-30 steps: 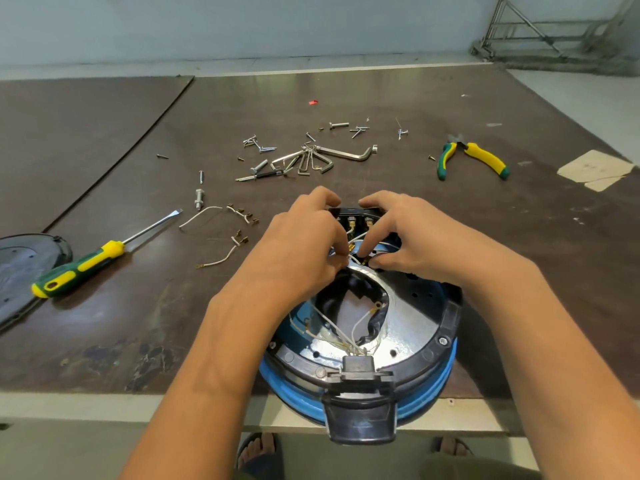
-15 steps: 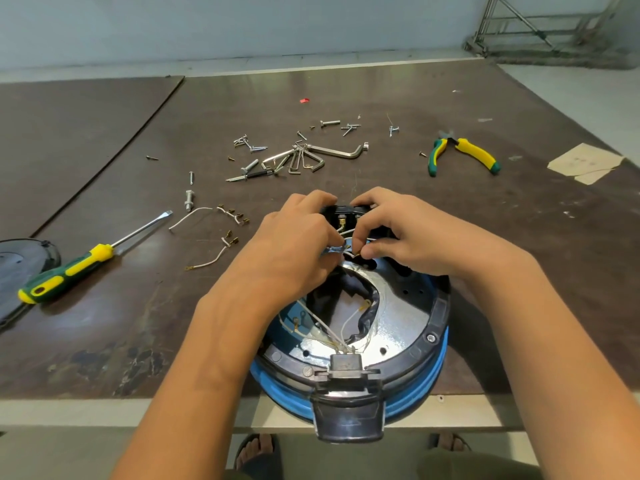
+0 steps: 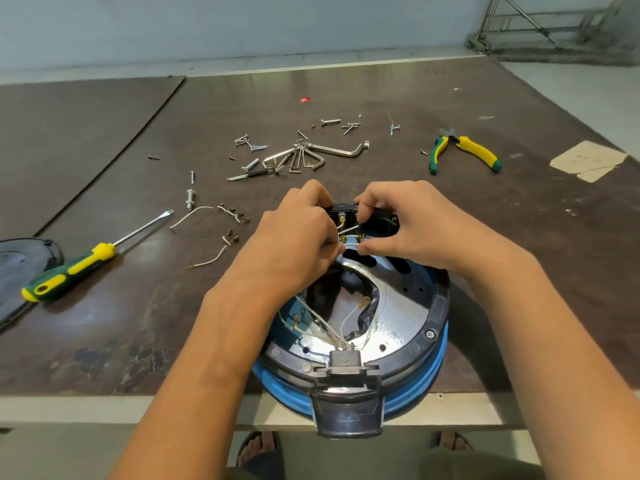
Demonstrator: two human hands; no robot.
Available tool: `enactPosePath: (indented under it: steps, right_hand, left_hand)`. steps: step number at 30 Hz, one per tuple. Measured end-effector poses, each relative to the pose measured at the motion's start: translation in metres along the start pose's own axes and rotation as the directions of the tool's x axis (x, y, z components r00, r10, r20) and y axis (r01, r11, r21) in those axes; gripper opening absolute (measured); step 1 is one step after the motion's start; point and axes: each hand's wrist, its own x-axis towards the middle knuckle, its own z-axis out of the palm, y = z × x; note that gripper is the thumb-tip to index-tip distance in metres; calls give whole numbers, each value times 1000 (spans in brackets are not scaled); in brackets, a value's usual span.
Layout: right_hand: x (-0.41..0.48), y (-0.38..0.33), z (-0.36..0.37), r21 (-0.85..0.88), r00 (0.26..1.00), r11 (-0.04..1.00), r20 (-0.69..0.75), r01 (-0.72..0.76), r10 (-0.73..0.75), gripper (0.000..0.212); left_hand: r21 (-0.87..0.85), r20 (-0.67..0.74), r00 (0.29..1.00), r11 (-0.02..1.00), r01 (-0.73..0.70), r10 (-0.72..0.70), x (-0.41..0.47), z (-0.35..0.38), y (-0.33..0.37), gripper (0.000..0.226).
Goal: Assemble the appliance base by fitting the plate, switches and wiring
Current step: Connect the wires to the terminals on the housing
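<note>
On the dark table, the appliance base holds white wires.

The left hand conceals the far-left rim of the round blue-and-black appliance base. Its fingertips and the right hand mask where thin white wires join the black switch block. Dark round plate cropped at left edge.

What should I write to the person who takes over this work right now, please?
Left hand pinches a white wire at the switch block.
Right hand grips the switch block.
Appliance base sits at the near edge of the table, metal plate inside.
Done: plate in, some wires on terminals.
To do: loose wires lying beside the screwdriver, ring-ended wires free inside the base, fastening.
</note>
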Motion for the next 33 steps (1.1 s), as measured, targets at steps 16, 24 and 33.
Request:
enactPosePath:
  steps: [16, 24, 33]
  right_hand:
    - [5, 7, 9, -20, 999, 1000, -49, -4, 3, 58]
    - [1, 7, 6, 52, 1000, 999, -26, -16, 17, 56]
    - [4, 5, 9, 10, 998, 999, -48, -48, 48, 48]
  left_hand:
    - [206, -78, 989, 973, -106, 125, -1, 0, 11, 24]
    - [306, -71, 992, 949, -78, 104, -1, 3, 12, 23]
    - [279, -68, 993, 957, -75, 98, 0, 3, 11, 20]
